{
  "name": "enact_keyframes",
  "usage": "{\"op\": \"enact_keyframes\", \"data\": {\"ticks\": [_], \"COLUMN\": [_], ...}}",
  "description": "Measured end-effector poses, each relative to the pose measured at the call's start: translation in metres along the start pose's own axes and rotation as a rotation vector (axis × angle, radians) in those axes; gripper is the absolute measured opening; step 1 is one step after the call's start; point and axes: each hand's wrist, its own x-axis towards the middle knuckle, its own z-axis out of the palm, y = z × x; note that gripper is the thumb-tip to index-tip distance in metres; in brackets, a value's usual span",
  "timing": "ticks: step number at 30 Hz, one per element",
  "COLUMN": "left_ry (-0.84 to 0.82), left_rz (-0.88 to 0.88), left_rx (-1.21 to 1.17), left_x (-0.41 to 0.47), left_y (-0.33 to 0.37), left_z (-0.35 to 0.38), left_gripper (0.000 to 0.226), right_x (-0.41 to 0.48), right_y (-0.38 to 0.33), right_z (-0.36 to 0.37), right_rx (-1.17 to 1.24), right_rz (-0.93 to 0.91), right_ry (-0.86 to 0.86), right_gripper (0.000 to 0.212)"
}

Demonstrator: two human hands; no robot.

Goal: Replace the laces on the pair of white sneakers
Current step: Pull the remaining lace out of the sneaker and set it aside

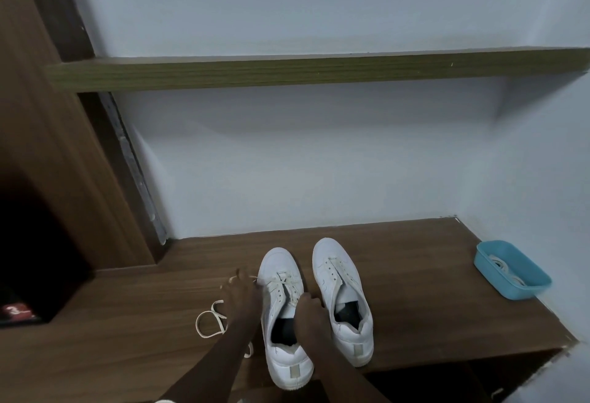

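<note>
White sneakers stand side by side, toes to the wall, on the brown wooden counter (415, 291). The left grip (241, 295) pinches the end of a cream lace (277, 284) just left of the partly laced sneaker (276, 305). The right grip (309, 310) curls round that shoe's inner eyelet edge, beside the second sneaker (343, 297). A loose lace (207, 322) loops by the left forearm. Well to the right, a blue tray (493, 276) holds more laces (506, 270).

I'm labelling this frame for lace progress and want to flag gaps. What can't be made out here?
Head view:
Left hand: its grip on the lace is motion-blurred.
Right hand: fingertips hidden by its own back, on the nearer sneaker.
Blue tray: its wall hides part of the laces inside.
Red item: dark, cut by left edge.
</note>
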Motion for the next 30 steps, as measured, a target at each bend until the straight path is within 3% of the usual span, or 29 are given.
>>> {"op": "enact_keyframes", "data": {"ticks": [4, 6, 21, 25, 30], "left_ry": [-0.008, -0.046, -0.008, -0.061, -0.133], "left_rz": [0.347, 0.438, 0.291, 0.257, 0.261], "left_rx": [0.151, 0.229, 0.046, -0.068, 0.019], "left_x": [-0.003, -0.007, 0.002, 0.003, 0.0], "left_y": [0.023, 0.029, 0.034, 0.021, 0.009], "left_z": [-0.002, -0.005, 0.011, 0.022, 0.015], "left_gripper": [0.037, 0.037, 0.031, 0.032, 0.022], "right_x": [0.0, -0.001, -0.001, 0.0, 0.001], "right_y": [0.001, 0.001, 0.002, 0.001, 0.001], "right_z": [0.0, -0.001, 0.001, 0.002, 0.002], "right_rx": [0.004, 0.005, 0.031, 0.018, 0.01], "right_rz": [-0.017, -0.019, -0.027, -0.017, -0.005], "right_ry": [0.013, 0.015, 0.013, 0.009, 0.005], "right_gripper": [0.027, 0.026, 0.025, 0.027, 0.028]}}
